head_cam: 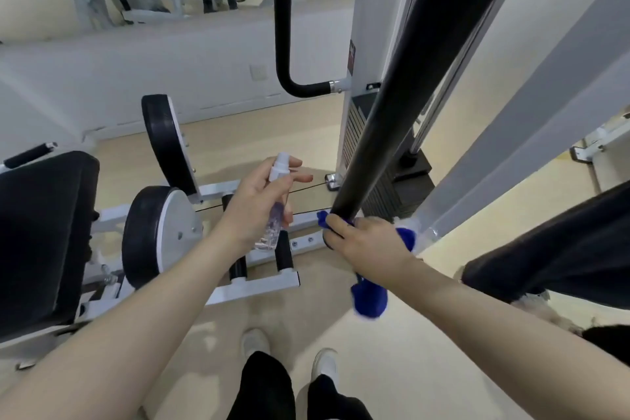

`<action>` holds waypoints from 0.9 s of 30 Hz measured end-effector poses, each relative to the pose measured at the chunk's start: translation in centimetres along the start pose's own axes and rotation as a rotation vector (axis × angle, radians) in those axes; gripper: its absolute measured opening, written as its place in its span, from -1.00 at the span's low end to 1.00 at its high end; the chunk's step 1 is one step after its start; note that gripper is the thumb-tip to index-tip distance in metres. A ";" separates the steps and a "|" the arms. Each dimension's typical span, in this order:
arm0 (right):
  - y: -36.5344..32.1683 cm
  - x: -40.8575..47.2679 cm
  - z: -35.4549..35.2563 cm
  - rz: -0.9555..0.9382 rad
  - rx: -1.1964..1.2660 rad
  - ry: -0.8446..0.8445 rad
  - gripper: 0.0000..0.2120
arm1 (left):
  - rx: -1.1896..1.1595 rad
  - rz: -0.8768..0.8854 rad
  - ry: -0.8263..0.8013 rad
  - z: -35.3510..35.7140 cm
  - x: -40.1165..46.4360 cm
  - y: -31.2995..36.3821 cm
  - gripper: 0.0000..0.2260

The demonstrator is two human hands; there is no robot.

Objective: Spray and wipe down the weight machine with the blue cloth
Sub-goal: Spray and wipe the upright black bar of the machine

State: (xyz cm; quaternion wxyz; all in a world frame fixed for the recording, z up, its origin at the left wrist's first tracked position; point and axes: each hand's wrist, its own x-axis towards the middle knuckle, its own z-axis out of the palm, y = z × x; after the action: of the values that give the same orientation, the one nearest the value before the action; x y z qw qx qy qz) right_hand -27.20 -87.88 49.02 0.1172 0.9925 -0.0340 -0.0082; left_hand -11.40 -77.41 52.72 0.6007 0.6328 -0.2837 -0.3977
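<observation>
A thick black padded bar (402,106) of the weight machine slants down from the upper right to the middle of the view. My right hand (364,239) grips the blue cloth (370,297) wrapped round the bar's lower end; one end of the cloth hangs below my wrist. My left hand (259,201) holds a small clear spray bottle (274,211) with a white nozzle, just left of the bar, its index and middle fingers stretched out.
The white machine frame (262,286) with black roller pads (163,232) lies on the floor at left, beside a black seat (41,235). The weight stack (392,187) stands behind the bar. Another person's dark-trousered leg (559,256) is at right. My feet stand below.
</observation>
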 end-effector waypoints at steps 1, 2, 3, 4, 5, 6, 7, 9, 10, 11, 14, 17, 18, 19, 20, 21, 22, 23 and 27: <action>-0.2 0.5 0.4 -0.012 0.011 0.022 -0.65 | 0.017 0.000 0.005 -0.2 0.1 -0.2 -0.83; -0.1 0.8 -0.1 -0.001 -0.004 0.099 -0.70 | 0.034 -0.008 0.008 -0.2 0.1 -0.6 -0.83; 0.1 0.9 -1.1 0.029 0.001 0.215 -0.77 | 0.046 -0.014 0.012 -0.3 0.1 -0.9 -0.83; 0.5 0.9 -2.2 0.081 0.015 0.382 -0.78 | 0.052 -0.023 0.019 -0.3 0.2 -1.2 -0.82; 1.2 0.8 -3.4 0.125 0.029 0.551 -0.73 | 0.049 -0.037 0.034 -0.1 0.2 -1.6 -0.82; 1.9 0.7 -4.5 0.156 0.038 0.672 -0.71 | 0.050 -0.048 0.056 0.0 0.3 -1.9 -0.81; 2.3 0.5 -5.0 0.177 0.042 0.739 -0.70 | 0.051 -0.060 0.073 0.2 0.4 -2.2 -0.80; 2.0 0.3 -3.9 0.185 0.000 0.721 -0.66 | 0.031 -0.082 0.085 0.6 0.6 -2.4 -0.80; 1.3 0.3 -2.6 0.175 -0.028 0.658 -0.60 | 0.016 -0.088 0.084 0.8 0.6 -2.4 -0.80; 0.6 0.5 -1.1 0.177 -0.042 0.594 -0.55 | 0.008 -0.088 0.080 0.9 0.6 -2.3 -0.80; -1.0 1.2 1.9 0.232 -0.016 0.455 -0.48 | 0.062 -0.079 0.070 0.6 0.5 -2.7 -0.80; -2.3 0.9 2.9 0.227 -0.046 0.310 -0.68 | 0.114 -0.078 0.042 0.3 -0.1 -3.7 -0.83; -2.7 0.9 2.9 0.217 -0.045 0.274 -0.69 | 0.115 -0.083 0.044 0.4 -0.2 -3.9 -0.84; -3.0 0.9 2.5 0.220 -0.034 0.251 -0.68 | 0.109 -0.083 0.051 0.5 -0.4 -4.1 -0.85; -2.8 1.0 1.9 0.244 -0.011 0.259 -0.66 | 0.098 -0.089 0.059 0.7 -0.7 -4.2 -0.86; -2.4 1.3 1.4 0.270 0.009 0.285 -0.62 | 0.089 -0.097 0.068 0.7 -0.9 -4.2 -0.87; -2.0 1.6 0.9 0.301 0.038 0.308 -0.57 | 0.088 -0.106 0.075 0.6 -1.1 -4.3 -0.88; -1.8 1.6 0.3 0.330 0.078 0.289 -0.53 | 0.099 -0.114 0.081 0.3 -1.4 -4.6 -0.88; -3.1 1.3 1.9 0.274 0.168 -0.258 -0.43 | 0.124 -0.139 0.116 -1.3 -2.6 -5.3 -0.87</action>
State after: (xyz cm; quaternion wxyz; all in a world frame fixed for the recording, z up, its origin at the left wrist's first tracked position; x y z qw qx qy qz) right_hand -25.76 -85.41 46.45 0.0288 0.9757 -0.1837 -0.1162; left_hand -12.30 -73.88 47.84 0.5467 0.7088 -0.2282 -0.3829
